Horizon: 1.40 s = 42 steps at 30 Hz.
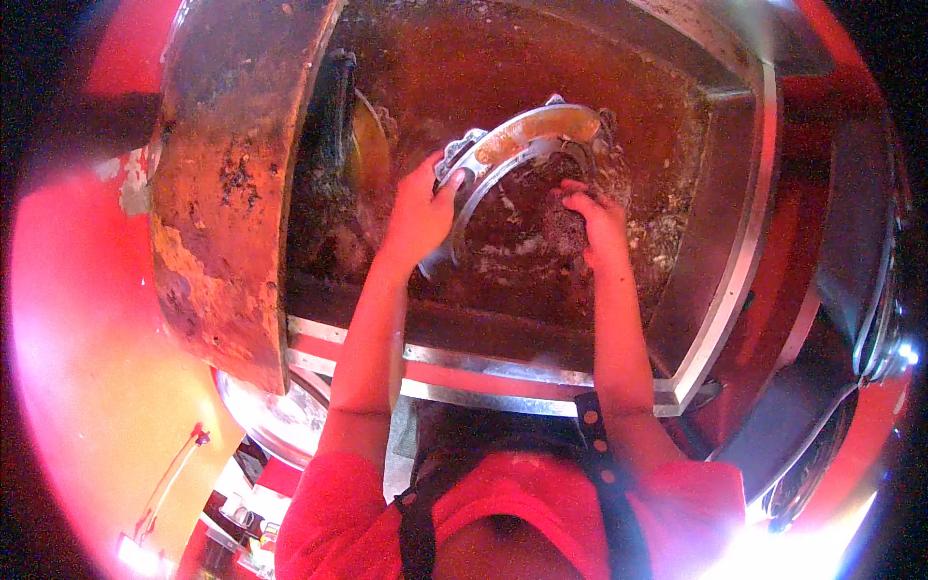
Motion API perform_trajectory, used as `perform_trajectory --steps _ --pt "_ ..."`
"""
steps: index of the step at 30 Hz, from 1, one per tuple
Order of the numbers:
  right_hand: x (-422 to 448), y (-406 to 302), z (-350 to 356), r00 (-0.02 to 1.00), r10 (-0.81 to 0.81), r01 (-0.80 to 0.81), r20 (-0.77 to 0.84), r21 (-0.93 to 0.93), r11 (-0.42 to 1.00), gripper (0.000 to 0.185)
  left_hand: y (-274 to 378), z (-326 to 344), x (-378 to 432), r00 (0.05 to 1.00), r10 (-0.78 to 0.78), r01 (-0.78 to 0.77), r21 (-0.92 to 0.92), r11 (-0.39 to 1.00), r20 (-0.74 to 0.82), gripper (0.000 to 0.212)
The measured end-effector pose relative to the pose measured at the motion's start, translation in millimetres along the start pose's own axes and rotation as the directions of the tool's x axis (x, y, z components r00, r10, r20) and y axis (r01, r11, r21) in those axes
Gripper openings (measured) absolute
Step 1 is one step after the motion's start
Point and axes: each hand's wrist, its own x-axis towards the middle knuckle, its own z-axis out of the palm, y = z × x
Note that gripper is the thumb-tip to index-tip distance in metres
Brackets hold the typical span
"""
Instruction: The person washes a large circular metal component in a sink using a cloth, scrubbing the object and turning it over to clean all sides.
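My left hand (426, 212) grips a curved metal ring or vessel rim (533, 130), its thumb laid over the near edge. Whitish lumps, perhaps suds, cling to the rim's outer side, and its band looks orange-brown. The ring is tilted inside a deep, metal-edged basin or box (500, 373) with a stained brown inside. To the right, my right hand (600, 217) reaches in beside the ring with fingers bent. A dark, mesh-like patch (567, 230) lies under those fingers; whether they hold it is too blurred to tell.
A worn wooden board (221, 181) covers the left side of the basin. Behind its edge stand a dark upright object (337, 109) and another curved piece (370, 138). A round metal pan (279, 413) sits at lower left, near a wall cable (167, 482). Dark panels (783, 406) stand at right.
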Motion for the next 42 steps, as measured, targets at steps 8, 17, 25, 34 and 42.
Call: perform_trajectory --steps 8,17,25,34,42 --pt "-68 -28 87 0.700 -0.708 0.679 0.087 -0.388 0.623 0.033 0 2 1 0.999 0.026 -0.027 0.029 0.999 0.022 0.030" --pt "-50 -5 95 0.987 -0.047 -0.008 0.153 0.341 0.940 0.056 -1 7 -2 0.998 0.070 -0.070 -0.039 0.997 -0.009 0.030" --pt "-80 -39 87 0.720 -0.693 0.628 -0.044 -0.385 0.676 0.040 5 6 -4 0.998 0.066 -0.066 0.002 0.998 -0.026 0.030" --pt "-42 -60 90 0.476 -0.880 0.669 -0.003 -0.648 0.364 0.036 26 5 -9 0.998 0.020 -0.020 -0.010 1.000 0.066 0.038" --pt "-42 -58 81 0.398 -0.911 0.735 0.109 -0.633 0.245 0.029 27 6 -9 0.998 0.037 -0.036 -0.022 0.999 0.060 0.036"
